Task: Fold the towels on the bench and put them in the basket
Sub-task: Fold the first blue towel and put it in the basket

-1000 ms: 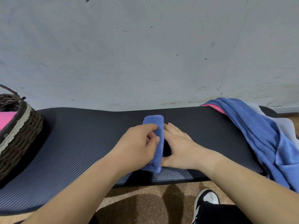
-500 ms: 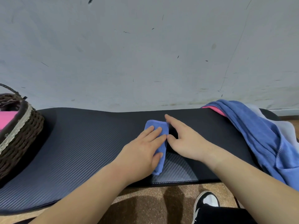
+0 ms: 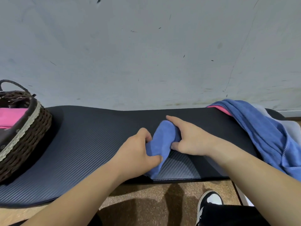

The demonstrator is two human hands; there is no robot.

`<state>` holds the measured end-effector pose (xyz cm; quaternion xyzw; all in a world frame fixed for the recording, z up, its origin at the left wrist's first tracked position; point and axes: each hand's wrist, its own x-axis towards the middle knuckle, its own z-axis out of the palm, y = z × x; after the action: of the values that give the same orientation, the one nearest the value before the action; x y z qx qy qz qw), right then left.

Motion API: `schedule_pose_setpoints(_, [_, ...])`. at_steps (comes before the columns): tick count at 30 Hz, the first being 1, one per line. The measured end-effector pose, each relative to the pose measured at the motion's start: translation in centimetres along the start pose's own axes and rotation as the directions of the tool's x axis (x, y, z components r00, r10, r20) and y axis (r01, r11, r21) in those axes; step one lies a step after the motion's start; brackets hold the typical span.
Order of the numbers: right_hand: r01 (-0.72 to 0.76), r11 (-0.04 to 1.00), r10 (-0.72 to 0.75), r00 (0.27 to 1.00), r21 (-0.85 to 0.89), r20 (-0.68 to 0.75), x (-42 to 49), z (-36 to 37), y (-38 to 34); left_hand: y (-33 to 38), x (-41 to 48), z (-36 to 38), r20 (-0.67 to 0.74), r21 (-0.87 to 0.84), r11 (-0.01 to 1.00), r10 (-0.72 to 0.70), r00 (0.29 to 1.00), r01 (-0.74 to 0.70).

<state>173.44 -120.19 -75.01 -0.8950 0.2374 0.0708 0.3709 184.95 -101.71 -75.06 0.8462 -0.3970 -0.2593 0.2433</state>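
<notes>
A small blue towel (image 3: 163, 141), folded into a narrow strip, lies in the middle of the dark ribbed bench (image 3: 84, 141). My left hand (image 3: 138, 155) grips its near half, thumb across the top. My right hand (image 3: 189, 139) pinches its far end from the right, and the strip arches up between the two hands. A brown wicker basket (image 3: 24, 136) with a pale lace rim stands at the bench's left end and holds a pink towel (image 3: 11, 116). A heap of unfolded towels (image 3: 263, 134), blue on top with pink and pale grey under it, lies at the right end.
A scuffed grey wall (image 3: 146, 54) rises straight behind the bench. Below the front edge is a brown speckled floor (image 3: 146, 198), where a black and white shoe (image 3: 210, 199) shows at the lower right.
Both hands were resting flat on and beside the blue towel; now they grip it, and its middle has lifted off the bench into an arch.
</notes>
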Motion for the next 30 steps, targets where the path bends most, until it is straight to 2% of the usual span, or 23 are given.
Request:
schedule_pose_setpoints(3, [0.064,0.997,-0.066,0.997,0.038,0.044,-0.6,0.1,-1.6,-0.7,-1.4,-2.2,0.047,-0.068,0.993,0.103,0.994,-0.1])
schedule_pose_setpoints(6, [0.092,0.985,-0.091,0.996,0.143,-0.009,-1.4,0.1,-3.4,-2.2,-2.7,-4.6,-0.032,-0.115,0.981,0.152,0.988,-0.155])
schedule_pose_setpoints(10, [0.091,0.94,-0.073,0.995,0.328,-0.066,-2.5,0.5,-5.8,-4.6,-4.7,-6.6,-0.197,0.036,0.966,0.26,0.945,-0.258])
schedule_pose_setpoints(14, [0.074,0.839,-0.01,0.993,0.54,-0.121,-3.7,1.6,-8.5,-5.8,-7.3,-7.9,-0.184,0.081,0.941,0.339,0.923,-0.329])
schedule_pose_setpoints(17, [0.052,0.78,0.01,0.995,0.624,-0.095,-4.6,3.0,-10.9,-7.3,-9.0,-10.1,-0.193,0.057,0.952,0.306,0.932,-0.301])
schedule_pose_setpoints(19, [0.035,0.764,0.002,0.998,0.645,-0.057,-5.1,4.1,-12.9,-8.6,-10.4,-11.9,-0.203,0.003,0.971,0.233,0.951,-0.237])
schedule_pose_setpoints(21, [0.013,0.734,-0.021,1.0,0.679,0.003,-5.3,5.2,-15.1,-10.1,-12.0,-13.8,-0.239,-0.1,0.981,0.135,0.961,-0.163])
schedule_pose_setpoints(24, [-0.05,0.624,-0.07,0.99,0.78,0.119,-5.2,7.3,-18.5,-12.2,-14.1,-16.6,-0.336,-0.252,0.958,0.044,0.941,-0.135])
schedule_pose_setpoints(27, [-0.051,0.564,-0.053,0.994,0.825,0.098,-3.8,9.5,-22.2,-14.0,-15.6,-19.5,-0.385,-0.455,0.88,-0.056,0.921,-0.137])
schedule_pose_setpoints(28, [-0.046,0.569,-0.029,0.997,0.821,0.076,-3.1,10.0,-23.4,-14.5,-15.9,-20.5,-0.404,-0.494,0.858,-0.08,0.911,-0.143])
schedule_pose_setpoints(30, [-0.021,0.636,0.017,1.0,0.771,0.014,-1.2,11.1,-26.1,-15.4,-16.4,-22.5,-0.445,-0.454,0.882,-0.103,0.889,-0.125])
